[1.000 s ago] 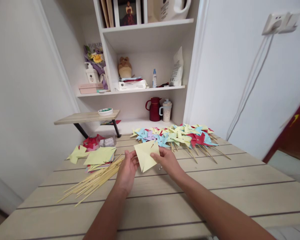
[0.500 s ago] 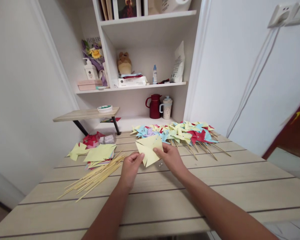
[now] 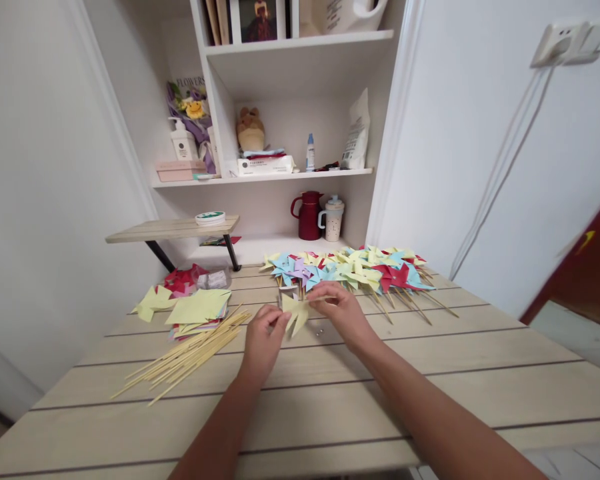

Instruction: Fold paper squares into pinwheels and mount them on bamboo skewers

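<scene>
Your paper (image 3: 294,309) = pale yellow. Your pinwheels (image 3: 359,273): mix of lt blue, pale yellow, red, w/ some lilac. Your sticks (image 3: 193,357): straw-yellow. Tabletop (image 3: 300,415): beige w/ dk stripes. Jug (image 3: 310,217): dk red. Cup (image 3: 333,223): cream, specked.

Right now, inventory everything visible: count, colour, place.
Table: 1, pale wood, foreground
Held paper: 1, pale yellow, centre
Pinwheels: many, mixed, table's back right
Sticks: many, tan, table's left
Paper stack: 1, mixed, behind sticks
Cut paper: 1, yellow, beside stack
Paper pieces: several, red, behind stack
Small bits: about 2, silvery, centre
Riser: 1, tan/black, back left
Round container: 1, white/green, on riser
Jug: 1, dark red, lower shelf
Cup: 1, cream, beside jug
Shelf items: many, mixed, upper shelves
Left hand: 1, bare, holding paper
Right hand: 1, bare, by paper
</scene>
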Action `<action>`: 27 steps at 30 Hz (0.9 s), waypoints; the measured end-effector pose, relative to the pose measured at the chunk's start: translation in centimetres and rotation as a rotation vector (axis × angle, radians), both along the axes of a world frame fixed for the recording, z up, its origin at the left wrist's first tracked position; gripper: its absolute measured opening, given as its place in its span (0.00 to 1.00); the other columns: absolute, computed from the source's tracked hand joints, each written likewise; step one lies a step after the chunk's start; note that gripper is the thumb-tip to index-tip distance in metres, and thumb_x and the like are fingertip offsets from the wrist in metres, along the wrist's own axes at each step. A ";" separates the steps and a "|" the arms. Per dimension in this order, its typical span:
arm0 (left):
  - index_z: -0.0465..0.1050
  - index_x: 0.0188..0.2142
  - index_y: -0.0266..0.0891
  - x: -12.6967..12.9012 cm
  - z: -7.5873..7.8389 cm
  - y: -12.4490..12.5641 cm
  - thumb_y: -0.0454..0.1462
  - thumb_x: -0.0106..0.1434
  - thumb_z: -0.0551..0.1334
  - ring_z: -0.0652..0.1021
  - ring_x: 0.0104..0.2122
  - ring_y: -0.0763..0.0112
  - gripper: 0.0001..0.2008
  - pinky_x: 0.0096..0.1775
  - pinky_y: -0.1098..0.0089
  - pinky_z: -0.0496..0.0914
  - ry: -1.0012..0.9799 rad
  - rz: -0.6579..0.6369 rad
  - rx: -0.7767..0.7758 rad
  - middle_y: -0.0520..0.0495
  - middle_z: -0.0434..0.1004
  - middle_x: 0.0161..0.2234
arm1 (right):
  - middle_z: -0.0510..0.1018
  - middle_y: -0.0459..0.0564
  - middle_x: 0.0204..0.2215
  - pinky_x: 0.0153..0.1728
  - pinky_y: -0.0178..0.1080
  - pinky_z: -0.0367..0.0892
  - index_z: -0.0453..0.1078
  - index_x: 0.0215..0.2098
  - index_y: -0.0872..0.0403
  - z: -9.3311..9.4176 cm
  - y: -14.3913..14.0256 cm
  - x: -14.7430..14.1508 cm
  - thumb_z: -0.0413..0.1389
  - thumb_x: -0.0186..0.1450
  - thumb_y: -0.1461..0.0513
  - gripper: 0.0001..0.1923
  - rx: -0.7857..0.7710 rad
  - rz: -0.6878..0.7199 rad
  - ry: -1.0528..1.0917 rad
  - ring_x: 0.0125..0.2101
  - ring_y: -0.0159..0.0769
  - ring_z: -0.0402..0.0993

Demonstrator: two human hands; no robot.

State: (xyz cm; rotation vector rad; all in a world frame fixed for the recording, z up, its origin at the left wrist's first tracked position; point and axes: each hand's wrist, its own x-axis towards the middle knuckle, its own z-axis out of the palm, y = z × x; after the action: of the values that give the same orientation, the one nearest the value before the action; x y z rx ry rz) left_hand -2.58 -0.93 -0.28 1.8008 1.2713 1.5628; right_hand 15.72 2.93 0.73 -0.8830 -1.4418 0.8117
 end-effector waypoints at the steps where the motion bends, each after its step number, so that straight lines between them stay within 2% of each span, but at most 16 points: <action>1: 0.79 0.30 0.41 0.0 0.0 0.0 0.44 0.62 0.62 0.74 0.36 0.64 0.11 0.40 0.67 0.67 -0.013 0.014 0.014 0.45 0.74 0.34 | 0.74 0.51 0.41 0.44 0.43 0.65 0.76 0.24 0.51 0.1 0.0 0.1 0.62 0.52 0.63 0.01 -0.006 -0.007 0.037 0.43 0.44 0.70; 4: 0.78 0.46 0.43 -0.3 0.1 -0.1 0.48 0.63 0.61 0.75 0.40 0.63 0.17 0.42 0.66 0.68 -0.130 0.074 -0.011 0.43 0.75 0.44 | 0.71 0.51 0.47 0.46 0.44 0.64 0.74 0.21 0.51 0.4 0.1 0.5 0.61 0.51 0.66 0.04 0.023 -0.026 0.155 0.49 0.45 0.68; 6: 0.77 0.45 0.40 -0.4 0.0 -0.2 0.54 0.64 0.57 0.76 0.35 0.64 0.23 0.38 0.65 0.69 -0.232 0.046 -0.126 0.41 0.77 0.42 | 0.69 0.50 0.50 0.48 0.45 0.64 0.73 0.21 0.51 0.7 0.0 0.8 0.61 0.51 0.67 0.05 0.085 -0.026 0.213 0.52 0.46 0.65; 7: 0.78 0.43 0.37 -0.4 -0.1 -0.3 0.57 0.65 0.53 0.76 0.33 0.64 0.27 0.36 0.65 0.68 -0.272 -0.030 -0.217 0.40 0.78 0.39 | 0.68 0.49 0.51 0.50 0.45 0.63 0.73 0.21 0.50 0.9 -0.1 0.8 0.62 0.51 0.67 0.05 0.122 -0.025 0.230 0.54 0.46 0.64; 9: 0.79 0.38 0.34 -0.2 -0.4 -0.5 0.62 0.64 0.45 0.78 0.32 0.61 0.37 0.33 0.66 0.67 -0.325 -0.281 -0.409 0.37 0.80 0.34 | 0.67 0.48 0.52 0.52 0.46 0.62 0.74 0.21 0.50 1.1 -0.4 0.8 0.62 0.52 0.67 0.06 0.177 -0.012 0.227 0.55 0.46 0.63; 11: 0.79 0.41 0.32 0.4 -0.6 -0.7 0.65 0.62 0.43 0.79 0.36 0.58 0.42 0.34 0.65 0.67 -0.365 -0.515 -0.510 0.33 0.81 0.36 | 0.67 0.48 0.51 0.53 0.45 0.62 0.74 0.21 0.50 1.2 -0.7 0.6 0.62 0.54 0.67 0.07 0.202 0.027 0.172 0.56 0.45 0.63; 13: 0.76 0.48 0.34 0.9 -0.7 -0.9 0.64 0.61 0.49 0.80 0.41 0.56 0.38 0.38 0.64 0.68 -0.404 -0.620 -0.499 0.32 0.79 0.46 | 0.68 0.48 0.51 0.51 0.44 0.64 0.75 0.21 0.50 1.1 -1.0 0.3 0.61 0.54 0.67 0.07 0.196 0.100 0.102 0.55 0.44 0.64; 15: 0.74 0.51 0.36 1.2 -0.8 -1.0 0.60 0.62 0.54 0.79 0.42 0.55 0.34 0.39 0.63 0.69 -0.411 -0.670 -0.483 0.32 0.77 0.50 | 0.68 0.49 0.50 0.46 0.43 0.67 0.75 0.22 0.50 0.9 -1.1 0.2 0.60 0.55 0.67 0.08 0.165 0.182 0.063 0.52 0.43 0.66; 20: 0.74 0.51 0.33 0.9 -0.7 -0.9 0.54 0.67 0.54 0.80 0.36 0.59 0.28 0.37 0.64 0.69 -0.455 -0.721 -0.533 0.31 0.80 0.43 | 0.70 0.49 0.48 0.40 0.41 0.68 0.75 0.22 0.50 0.5 -1.0 0.1 0.58 0.56 0.67 0.08 0.083 0.233 0.068 0.47 0.41 0.70; 22: 0.74 0.50 0.32 0.9 -0.6 -0.9 0.53 0.67 0.54 0.80 0.34 0.61 0.28 0.37 0.64 0.69 -0.490 -0.705 -0.520 0.32 0.81 0.40 | 0.73 0.49 0.47 0.35 0.40 0.68 0.77 0.27 0.49 0.4 -1.0 0.1 0.59 0.55 0.65 0.06 0.018 0.248 0.097 0.40 0.38 0.72; 24: 0.75 0.48 0.32 0.9 -0.5 -1.0 0.53 0.67 0.55 0.80 0.33 0.61 0.27 0.37 0.64 0.69 -0.491 -0.677 -0.505 0.32 0.82 0.40 | 0.76 0.47 0.44 0.29 0.39 0.67 0.76 0.44 0.45 0.3 -1.2 0.0 0.60 0.56 0.63 0.16 -0.092 0.299 0.141 0.28 0.33 0.72; 26: 0.76 0.47 0.33 1.1 -0.5 -1.0 0.53 0.66 0.56 0.80 0.32 0.62 0.26 0.37 0.65 0.68 -0.468 -0.643 -0.500 0.33 0.82 0.40 | 0.78 0.46 0.38 0.25 0.39 0.65 0.66 0.58 0.42 0.3 -1.4 -0.2 0.59 0.60 0.56 0.27 -0.214 0.340 0.201 0.19 0.31 0.67; 27: 0.77 0.46 0.33 1.1 -0.5 -1.0 0.53 0.66 0.56 0.80 0.32 0.63 0.26 0.36 0.66 0.68 -0.456 -0.625 -0.498 0.34 0.82 0.39 | 0.79 0.46 0.37 0.24 0.39 0.65 0.62 0.60 0.43 0.4 -1.4 -0.3 0.58 0.62 0.52 0.29 -0.265 0.348 0.240 0.19 0.31 0.66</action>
State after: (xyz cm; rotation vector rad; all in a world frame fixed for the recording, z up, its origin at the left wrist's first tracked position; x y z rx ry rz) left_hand -1.48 -1.92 -0.78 1.2509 0.6959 1.0866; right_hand 15.43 1.51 1.10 -0.7072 -1.3093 1.3477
